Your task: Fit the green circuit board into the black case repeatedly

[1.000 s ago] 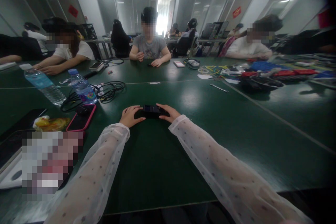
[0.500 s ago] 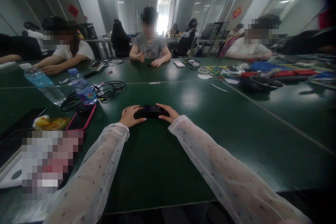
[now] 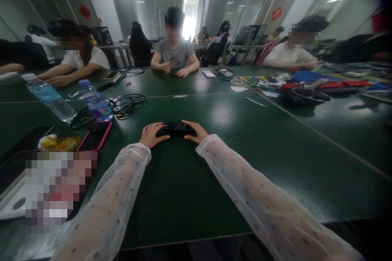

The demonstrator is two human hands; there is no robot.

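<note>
A small black boxy device [image 3: 177, 129] with a dark screen on its left part and small buttons at its right lies on the green table [image 3: 183, 195] in front of me. My left hand [image 3: 152, 134] grips its left end, thumb along the near side and fingers over the far side. From the other end, my right hand [image 3: 197, 131] holds it the same way. Sheer white dotted sleeves cover both my forearms. What kind of device it is, I cannot make out.
Left of my hands are a pink-cased phone [image 3: 95, 136], two water bottles [image 3: 95, 101] and coiled black cables [image 3: 130, 104]. A thin metallic tool [image 3: 256, 102] lies farther right, before a pile of wires and bags [image 3: 306, 87]. A person [image 3: 174, 55] sits opposite; others sit on both sides.
My hands and the black device stay practically where they were. Across the table, the person opposite has moved one hand slightly inward.
</note>
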